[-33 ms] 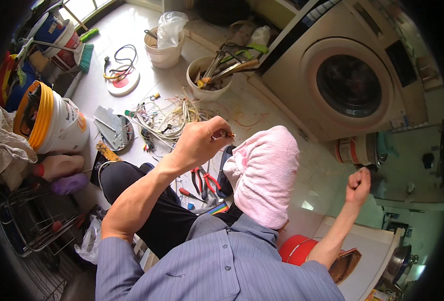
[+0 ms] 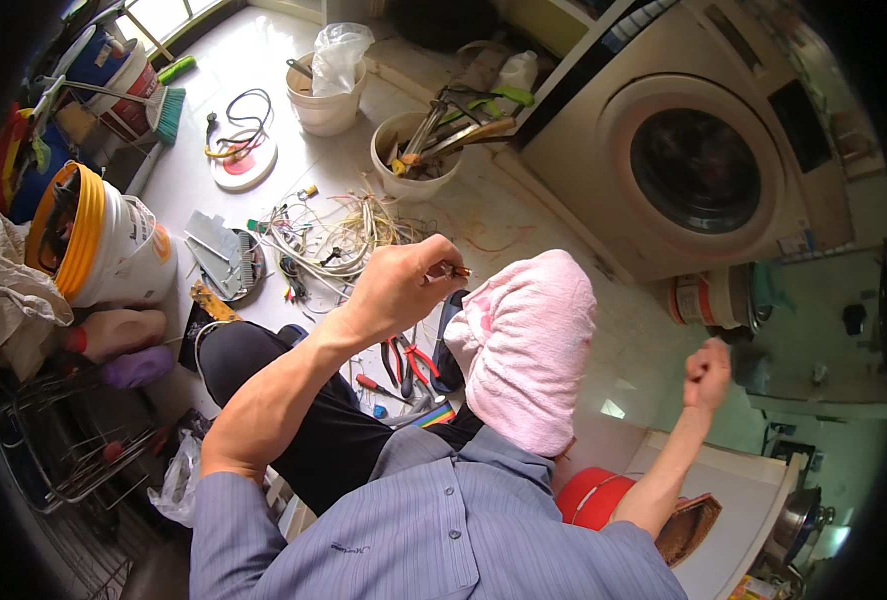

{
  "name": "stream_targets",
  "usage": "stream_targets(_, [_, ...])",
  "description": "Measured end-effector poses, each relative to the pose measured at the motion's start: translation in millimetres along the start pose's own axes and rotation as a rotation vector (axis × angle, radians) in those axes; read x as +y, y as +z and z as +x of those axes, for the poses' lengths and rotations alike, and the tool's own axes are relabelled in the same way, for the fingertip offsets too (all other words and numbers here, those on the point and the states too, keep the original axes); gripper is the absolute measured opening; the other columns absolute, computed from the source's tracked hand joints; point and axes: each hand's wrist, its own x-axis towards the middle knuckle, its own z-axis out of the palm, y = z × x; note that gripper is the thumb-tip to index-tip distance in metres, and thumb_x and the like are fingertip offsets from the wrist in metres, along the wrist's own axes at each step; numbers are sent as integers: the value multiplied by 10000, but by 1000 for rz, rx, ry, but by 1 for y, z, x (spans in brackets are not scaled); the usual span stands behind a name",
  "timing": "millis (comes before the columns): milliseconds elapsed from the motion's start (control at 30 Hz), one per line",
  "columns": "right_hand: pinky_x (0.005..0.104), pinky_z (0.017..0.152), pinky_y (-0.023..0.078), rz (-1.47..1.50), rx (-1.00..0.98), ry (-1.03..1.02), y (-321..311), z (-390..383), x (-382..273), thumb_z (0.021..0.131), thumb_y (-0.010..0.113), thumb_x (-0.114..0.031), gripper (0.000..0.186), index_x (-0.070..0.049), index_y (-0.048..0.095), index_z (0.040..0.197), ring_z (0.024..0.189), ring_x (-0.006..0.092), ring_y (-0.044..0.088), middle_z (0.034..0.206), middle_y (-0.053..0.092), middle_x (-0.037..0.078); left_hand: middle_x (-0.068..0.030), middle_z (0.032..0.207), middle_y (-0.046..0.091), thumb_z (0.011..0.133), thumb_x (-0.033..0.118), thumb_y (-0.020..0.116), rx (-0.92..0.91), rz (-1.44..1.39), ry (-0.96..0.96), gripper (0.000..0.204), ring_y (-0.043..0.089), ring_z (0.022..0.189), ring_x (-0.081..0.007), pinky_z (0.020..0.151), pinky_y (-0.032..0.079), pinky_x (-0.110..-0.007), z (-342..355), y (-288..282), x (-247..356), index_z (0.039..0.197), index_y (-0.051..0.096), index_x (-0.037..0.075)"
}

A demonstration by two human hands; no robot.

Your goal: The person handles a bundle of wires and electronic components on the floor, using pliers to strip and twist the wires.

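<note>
My left hand [image 2: 403, 285] is raised over the floor, fingers closed on a small copper-coloured piece [image 2: 457, 271]. My right hand [image 2: 706, 380] is held out at the right, fingers curled; whatever it may hold is too small to make out. A pink towel [image 2: 523, 350] covers my right knee, between the hands. Below my left hand lie red-and-black pliers [image 2: 418, 365], a red screwdriver [image 2: 373, 385] and a rainbow ribbon cable [image 2: 438, 413]. Beyond it is a tangle of cables [image 2: 348, 245].
A washing machine [image 2: 603, 230] fills the back right, two tubs [image 2: 328, 115] of odds and ends the back. At left are a yellow-rimmed bucket [image 2: 133, 260], a wire rack [image 2: 73, 440] and metal plates [image 2: 213, 260]. A red container [image 2: 588, 498] is beside me at right.
My right hand has moved a little toward the left and down. My left hand is very slightly lower, with the small piece still in it.
</note>
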Motion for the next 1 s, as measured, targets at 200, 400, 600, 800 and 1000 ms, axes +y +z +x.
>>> stream_targets(200, [409,795,553,-1470,-142,-146,88,-47,41,924,660,-143,238,25,670,1093,852,368,698,876,693,223,-80,805,726,819,89,837,-23,10,15,239,712,691,-149,624,556,-270,-3,11,-3,991,678,45])
stream_targets(400, [314,695,541,-839,-491,-519,273,-79,20,865,755,-100,412,-4,634,1248,764,195,652,1085,661,153,-73,813,726,816,97,844,-46,-11,21,236,701,672,-139,621,552,-263,-3,10,2,990,695,39])
stream_targets(600, [251,616,468,-413,-759,14,309,-78,68,915,734,-96,264,12,670,1148,689,71,563,798,666,38,-65,795,724,823,101,841,-26,-23,28,245,689,665,-105,607,541,-255,-9,8,1,1016,704,35])
stream_targets(800, [233,639,443,-290,-736,87,311,-78,71,968,665,-71,104,25,704,968,720,47,540,759,641,-5,-76,817,743,846,97,819,-120,-101,-69,229,709,691,-122,616,550,-260,-9,1,8,1039,710,37])
stream_targets(1000, [254,678,476,-353,-766,-59,318,-88,46,966,647,-61,105,29,701,956,752,72,581,793,667,17,-93,857,750,865,98,794,-112,-22,-30,214,726,724,-170,657,564,-286,-9,4,0,1050,709,34])
